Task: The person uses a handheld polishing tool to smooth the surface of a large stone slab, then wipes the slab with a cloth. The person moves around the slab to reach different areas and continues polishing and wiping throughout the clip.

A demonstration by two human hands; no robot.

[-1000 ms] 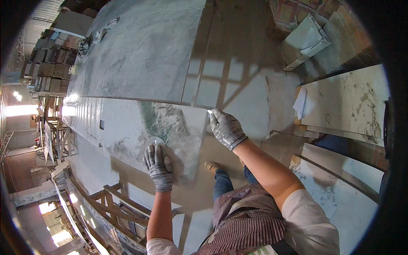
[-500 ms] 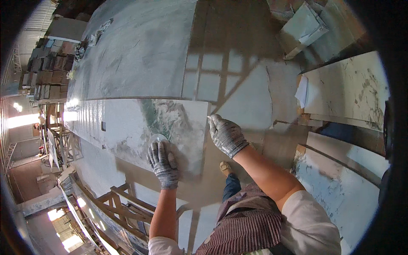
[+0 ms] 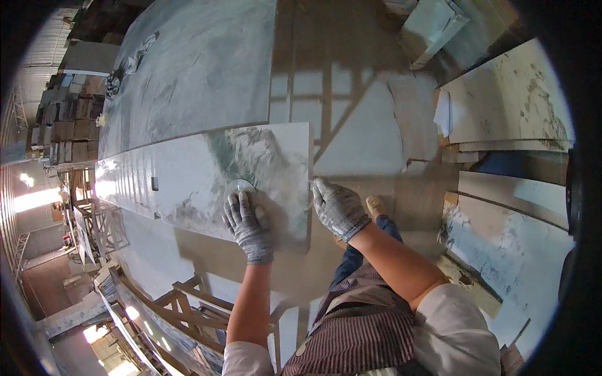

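Note:
A long white stone-like slab (image 3: 182, 160) with a grey-green veined patch lies before me. My left hand (image 3: 248, 229), in a grey knitted glove, rests on that patch with its fingers stretched out. Under and just beyond its fingertips shows a clear round disc (image 3: 240, 185), its lower part covered by the fingers. At the slab's right edge is my right hand (image 3: 338, 207), gloved alike and closed in a pinch. A tiny pale bit sticks out at its fingertips, too small to name.
Beyond the slab spreads a large grey sheet-like surface (image 3: 194, 69). Pale slabs (image 3: 508, 103) stand at the right. Wooden racks (image 3: 194, 307) are at the lower left, and stacked blocks (image 3: 69, 103) at the far left. My shoe (image 3: 375, 205) is beside the slab's right end.
My view has tilted, and the slab's right end sits higher in it. My left hand and the disc have shifted slightly across the veined patch. The right hand keeps its pinch by the edge.

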